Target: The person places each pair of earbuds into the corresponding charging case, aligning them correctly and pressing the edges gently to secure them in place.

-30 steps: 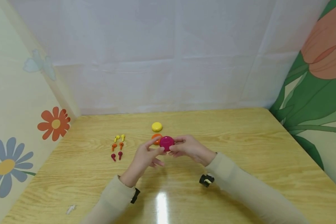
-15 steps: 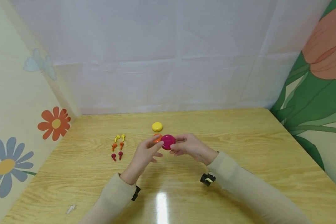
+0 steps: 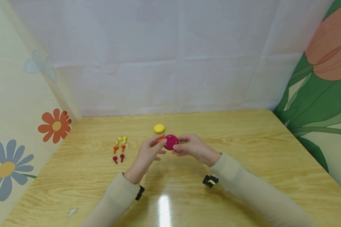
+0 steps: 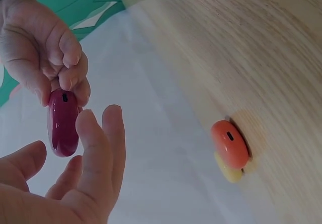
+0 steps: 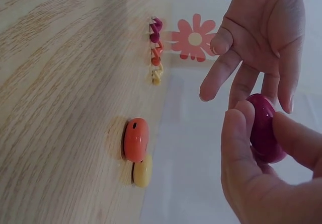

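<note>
The right hand (image 3: 191,147) pinches a closed magenta case (image 3: 170,142) in its grip above the table (image 3: 244,151), while the left hand (image 3: 147,155) hovers just beside it with fingers relaxed and spread, holding nothing. Behind them an orange case (image 4: 230,144) and a yellow case (image 3: 159,128) lie shut on the wood. Six small earbuds (image 3: 119,148) lie in coloured pairs to the left, near a flower-painted wall (image 3: 17,126).

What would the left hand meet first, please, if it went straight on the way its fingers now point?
Most likely the magenta case that the right hand holds. The left hand is open, its fingers close beside the case. Whether they already touch it is unclear. The orange case lies farther off on the table.
</note>
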Demonstrator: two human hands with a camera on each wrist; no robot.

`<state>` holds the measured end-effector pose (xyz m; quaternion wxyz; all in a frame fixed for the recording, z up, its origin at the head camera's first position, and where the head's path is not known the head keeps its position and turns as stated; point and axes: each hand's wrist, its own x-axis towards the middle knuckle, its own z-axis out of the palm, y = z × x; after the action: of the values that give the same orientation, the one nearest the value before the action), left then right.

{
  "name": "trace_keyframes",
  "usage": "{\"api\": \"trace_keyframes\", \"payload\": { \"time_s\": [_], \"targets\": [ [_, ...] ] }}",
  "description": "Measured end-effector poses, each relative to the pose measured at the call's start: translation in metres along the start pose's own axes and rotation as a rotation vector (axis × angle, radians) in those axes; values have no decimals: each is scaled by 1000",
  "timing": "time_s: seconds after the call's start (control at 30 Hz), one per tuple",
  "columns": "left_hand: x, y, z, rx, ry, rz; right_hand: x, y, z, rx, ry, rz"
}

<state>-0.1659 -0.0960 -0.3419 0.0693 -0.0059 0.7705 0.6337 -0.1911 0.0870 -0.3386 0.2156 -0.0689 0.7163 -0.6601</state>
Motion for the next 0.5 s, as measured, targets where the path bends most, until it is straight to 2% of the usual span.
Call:
{"api": "trace_keyframes", "payload": {
  "time_s": [0.5],
  "targets": [
    [4,2,5,-11,2,76,-1,-3,-4,1,15,-21]
  ]
}}
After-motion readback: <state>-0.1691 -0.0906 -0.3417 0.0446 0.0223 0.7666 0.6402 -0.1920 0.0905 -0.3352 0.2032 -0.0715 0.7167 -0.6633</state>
